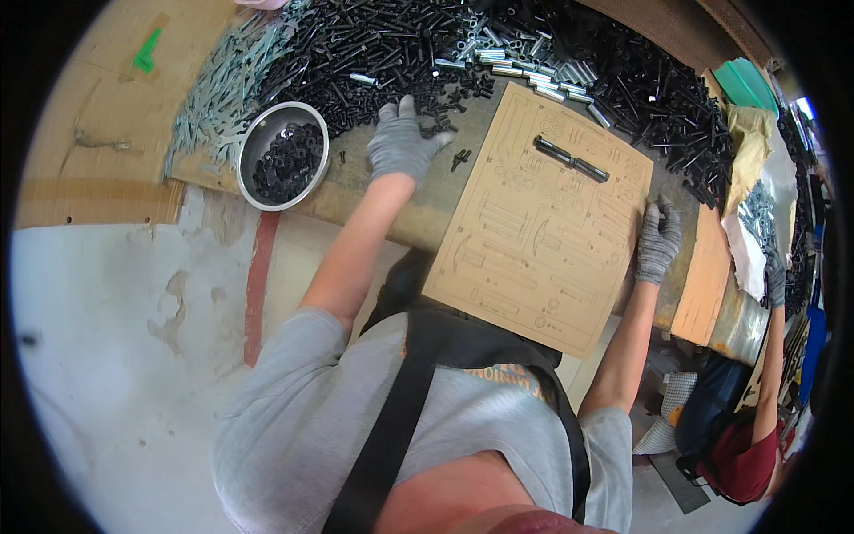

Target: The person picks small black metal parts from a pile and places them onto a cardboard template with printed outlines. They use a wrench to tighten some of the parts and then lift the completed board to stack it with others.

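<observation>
Cardboard, pale brown and printed with outline drawings of parts, makes up the template sheet (534, 222) lying on the workbench (382, 200). Its long axis runs from the near edge of the bench, where a corner overhangs toward the person, up and slightly right toward the heap of black bolts (374, 44). Two dark rod-shaped parts (571, 158) lie end to end on the sheet's far half, their shared line slanting from upper left down to lower right, across the sheet's long axis.

In a grey knit glove, the left hand (405, 138) lies palm down with the fingers spread, open and gripping nothing, its fingertips at the near fringe of the bolt heap. A small black bolt (460, 160) lies just beside it, between the hand and the sheet's left edge. Also gloved, the right hand (658, 240) rests at the sheet's right edge with its fingers curled onto it; whether it pinches the cardboard I cannot tell.

Left of the left hand stands a round metal bowl (283, 156) partly filled with black nuts. Silver sleeves (525, 67) lie among the far bolts. Another person (756, 436) works at the far right.
</observation>
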### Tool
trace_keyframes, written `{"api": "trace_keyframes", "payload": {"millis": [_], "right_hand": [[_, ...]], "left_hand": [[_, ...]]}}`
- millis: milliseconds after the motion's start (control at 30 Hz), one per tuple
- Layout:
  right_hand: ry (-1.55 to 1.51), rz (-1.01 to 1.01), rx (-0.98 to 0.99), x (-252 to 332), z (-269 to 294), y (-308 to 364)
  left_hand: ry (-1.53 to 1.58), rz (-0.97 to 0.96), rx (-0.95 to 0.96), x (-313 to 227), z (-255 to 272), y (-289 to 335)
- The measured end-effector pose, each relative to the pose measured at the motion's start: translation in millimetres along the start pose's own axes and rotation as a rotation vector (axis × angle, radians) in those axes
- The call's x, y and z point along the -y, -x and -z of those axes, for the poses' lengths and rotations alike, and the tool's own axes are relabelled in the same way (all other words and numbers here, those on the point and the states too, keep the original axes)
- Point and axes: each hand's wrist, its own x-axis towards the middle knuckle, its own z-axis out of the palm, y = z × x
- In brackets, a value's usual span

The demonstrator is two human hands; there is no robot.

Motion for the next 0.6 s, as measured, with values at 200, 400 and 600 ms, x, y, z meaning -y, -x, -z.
{"api": "trace_keyframes", "payload": {"millis": [200, 400, 600], "right_hand": [[0.063, 0.058, 0.042, -9, 1, 0], [-0.077, -0.006, 0.024, -3, 3, -2], [-1.081, -0.246, -0.635, -4, 104, -35]], "left_hand": [[0.17, -0.161, 0.021, 6, -3, -37], [0.381, -0.225, -0.049, 32, -13, -50], [1.09, 0.002, 0.228, 46, 1, -43]]}}
